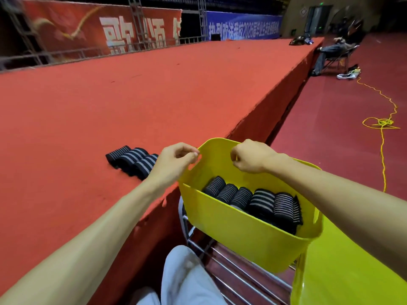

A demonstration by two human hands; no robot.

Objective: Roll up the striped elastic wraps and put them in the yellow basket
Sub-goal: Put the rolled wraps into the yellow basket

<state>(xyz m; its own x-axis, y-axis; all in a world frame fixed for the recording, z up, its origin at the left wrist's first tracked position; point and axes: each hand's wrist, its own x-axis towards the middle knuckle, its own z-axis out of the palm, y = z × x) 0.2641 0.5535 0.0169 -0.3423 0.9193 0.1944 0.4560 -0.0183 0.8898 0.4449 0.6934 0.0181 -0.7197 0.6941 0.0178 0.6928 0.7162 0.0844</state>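
1. On the red stage [110, 95], at your left, note the three rolled wraps [132, 160]: black elastic with pale grey stripes, side by side and touching, close to the stage edge. The carpet behind and left of them is open.

2. Your left hand [176, 160] sits just right of these rolls, at the left corner of the yellow basket [242, 238]. Fingers curled, thumb against fingertips at the rim; whether they grip the rim cannot be told.

3. The basket stands just off the stage edge, on a metal rack [231, 271] of steel bars. Its walls are smooth yellow plastic with a rolled rim.

4. Inside, the basket wraps [262, 202] stand in a row along the near wall: three fine-striped rolls at the left, then two broader-striped rolls, then the edge of a sixth piece at the right end. The far half of the basket is open.

5. Your right hand [251, 157] is at the far rim, fingers curled downward; whether it holds the rim cannot be told.

6. Right of the basket lies dark red floor [330, 128], with one yellow cord [382, 122] looped on it
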